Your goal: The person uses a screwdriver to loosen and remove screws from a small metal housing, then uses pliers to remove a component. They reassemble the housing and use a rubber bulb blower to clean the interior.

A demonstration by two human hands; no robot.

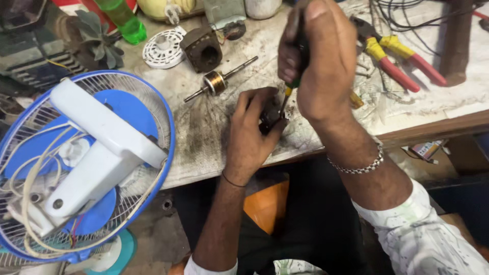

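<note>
My left hand (250, 133) grips a small dark motor part (270, 118) and presses it onto the dirty paper-covered workbench (204, 137). My right hand (318, 58) is closed around the dark handle of a screwdriver (288, 91). The screwdriver's thin shaft points down into the motor part. A silver chain bracelet sits on my right wrist. Most of the motor part is hidden behind my left fingers.
A motor rotor with copper winding (216, 81) and a brown motor housing (202, 49) lie behind my hands. Red-and-yellow pliers (392, 58) rest at the right. A blue-and-white fan (86, 158) lies face down at the left, beside a white round cover (163, 48) and a green bottle (125, 20).
</note>
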